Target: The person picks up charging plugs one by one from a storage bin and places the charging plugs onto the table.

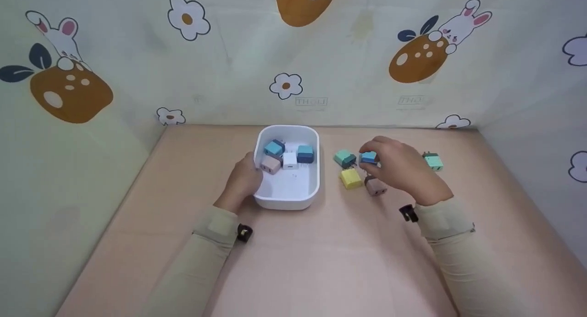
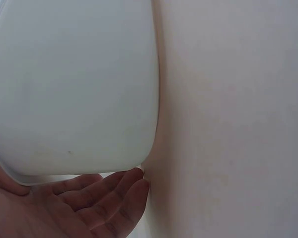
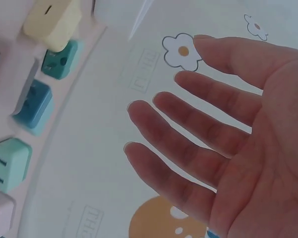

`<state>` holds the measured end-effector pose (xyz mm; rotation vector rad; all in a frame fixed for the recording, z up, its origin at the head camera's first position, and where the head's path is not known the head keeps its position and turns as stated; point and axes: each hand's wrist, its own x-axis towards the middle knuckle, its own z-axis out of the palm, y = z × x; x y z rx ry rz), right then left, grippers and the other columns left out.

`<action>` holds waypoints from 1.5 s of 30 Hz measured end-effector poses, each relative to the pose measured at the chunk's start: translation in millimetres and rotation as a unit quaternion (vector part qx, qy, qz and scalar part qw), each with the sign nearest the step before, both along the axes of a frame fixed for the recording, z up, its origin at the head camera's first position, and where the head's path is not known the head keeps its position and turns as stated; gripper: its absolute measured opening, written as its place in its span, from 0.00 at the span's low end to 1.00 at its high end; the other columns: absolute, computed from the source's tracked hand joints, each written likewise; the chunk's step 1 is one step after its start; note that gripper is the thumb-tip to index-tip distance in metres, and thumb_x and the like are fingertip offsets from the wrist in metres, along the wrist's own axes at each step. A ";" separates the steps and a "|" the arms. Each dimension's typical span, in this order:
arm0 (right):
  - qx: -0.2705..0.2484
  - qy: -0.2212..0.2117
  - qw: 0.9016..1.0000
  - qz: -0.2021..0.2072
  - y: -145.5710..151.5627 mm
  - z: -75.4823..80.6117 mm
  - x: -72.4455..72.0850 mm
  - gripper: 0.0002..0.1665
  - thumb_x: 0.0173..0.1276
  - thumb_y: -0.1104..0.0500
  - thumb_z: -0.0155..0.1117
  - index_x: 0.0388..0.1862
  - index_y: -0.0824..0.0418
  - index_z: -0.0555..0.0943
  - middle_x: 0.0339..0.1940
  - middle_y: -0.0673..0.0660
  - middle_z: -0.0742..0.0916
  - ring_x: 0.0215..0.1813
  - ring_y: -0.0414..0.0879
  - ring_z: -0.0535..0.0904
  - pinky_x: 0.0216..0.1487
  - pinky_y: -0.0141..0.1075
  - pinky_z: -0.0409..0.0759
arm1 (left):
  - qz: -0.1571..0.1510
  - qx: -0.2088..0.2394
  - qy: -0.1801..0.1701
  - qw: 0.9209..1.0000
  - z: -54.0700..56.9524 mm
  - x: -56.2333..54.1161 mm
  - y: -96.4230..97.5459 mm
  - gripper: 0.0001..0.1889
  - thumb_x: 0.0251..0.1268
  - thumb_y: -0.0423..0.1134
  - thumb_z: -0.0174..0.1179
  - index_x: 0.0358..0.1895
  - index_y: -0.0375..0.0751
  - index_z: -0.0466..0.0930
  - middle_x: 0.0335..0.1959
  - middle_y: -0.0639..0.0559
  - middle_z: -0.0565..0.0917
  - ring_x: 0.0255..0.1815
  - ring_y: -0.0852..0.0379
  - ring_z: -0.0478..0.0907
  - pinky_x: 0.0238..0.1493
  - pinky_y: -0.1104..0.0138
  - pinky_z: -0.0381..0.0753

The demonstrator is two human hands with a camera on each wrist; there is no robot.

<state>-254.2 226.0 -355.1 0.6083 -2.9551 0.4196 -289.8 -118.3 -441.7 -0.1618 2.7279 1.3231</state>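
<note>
A white plastic tub [image 1: 286, 203] stands at the middle of the table, and my left hand [image 1: 243, 177] grips its left wall, thumb over the rim. In the left wrist view the fingers [image 2: 131, 203] lie along the tub's outer wall. My right hand [image 1: 396, 165] hovers over loose charger plugs, its fingers spread and holding nothing in the right wrist view. Nearest its fingertips is a blue charger plug [image 1: 368, 158], partly hidden. Around it lie a green plug [image 1: 345, 158], a yellow plug [image 1: 351, 179] and a dusky pink plug [image 1: 376, 186].
Inside the tub are two blue plugs, one at the left [image 1: 274, 148] and one at the right, a pink plug [image 1: 271, 164] and a white plug [image 1: 290, 161]. A mint plug [image 1: 433, 161] lies right of my right hand. A patterned cloth wall [image 1: 238, 78] rises behind the table.
</note>
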 end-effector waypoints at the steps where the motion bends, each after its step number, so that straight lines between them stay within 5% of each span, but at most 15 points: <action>1: 0.001 0.006 1.000 0.007 -4.0 1.1 -1.4 0.20 0.71 0.55 0.76 0.60 0.60 0.87 0.56 0.58 0.87 0.48 0.55 0.88 0.48 0.51 0.90 | -0.001 -0.002 0.005 1.000 -0.4 -0.3 -0.4 0.28 0.84 0.33 0.44 0.83 0.38 0.58 0.80 0.39 0.69 0.79 0.37 0.68 0.78 0.43 0.66; 14: 0.002 0.016 0.999 0.042 -69.2 2.8 -17.6 0.21 0.71 0.54 0.76 0.61 0.58 0.88 0.59 0.57 0.88 0.56 0.54 0.87 0.61 0.49 0.87 | -0.004 -0.012 0.005 1.000 1.3 -3.1 -0.2 0.29 0.84 0.32 0.44 0.83 0.37 0.58 0.81 0.38 0.68 0.80 0.36 0.67 0.79 0.43 0.66; 23: 0.012 -0.022 0.998 0.062 -112.1 -8.3 -33.9 0.21 0.70 0.56 0.77 0.60 0.58 0.88 0.59 0.57 0.88 0.59 0.52 0.85 0.67 0.47 0.84 | 0.001 -0.011 0.015 1.000 0.5 -3.4 -1.9 0.28 0.84 0.32 0.44 0.82 0.36 0.60 0.79 0.37 0.70 0.79 0.37 0.69 0.78 0.44 0.67; 39: 0.100 -0.025 0.993 0.055 -147.3 -30.1 -78.4 0.17 0.78 0.64 0.65 0.63 0.66 0.85 0.58 0.64 0.86 0.57 0.56 0.87 0.66 0.49 0.84 | -0.006 -0.021 0.029 0.999 -0.7 -0.9 -1.7 0.27 0.82 0.31 0.46 0.80 0.35 0.62 0.77 0.37 0.73 0.76 0.36 0.72 0.77 0.42 0.69; 45: 0.184 -0.012 0.982 0.042 -153.8 -39.8 -88.5 0.19 0.78 0.66 0.66 0.65 0.68 0.83 0.56 0.65 0.86 0.59 0.57 0.85 0.66 0.49 0.84 | -0.005 -0.021 0.020 1.000 -1.3 -1.7 -0.4 0.27 0.82 0.31 0.45 0.80 0.34 0.61 0.77 0.35 0.72 0.77 0.36 0.71 0.77 0.43 0.69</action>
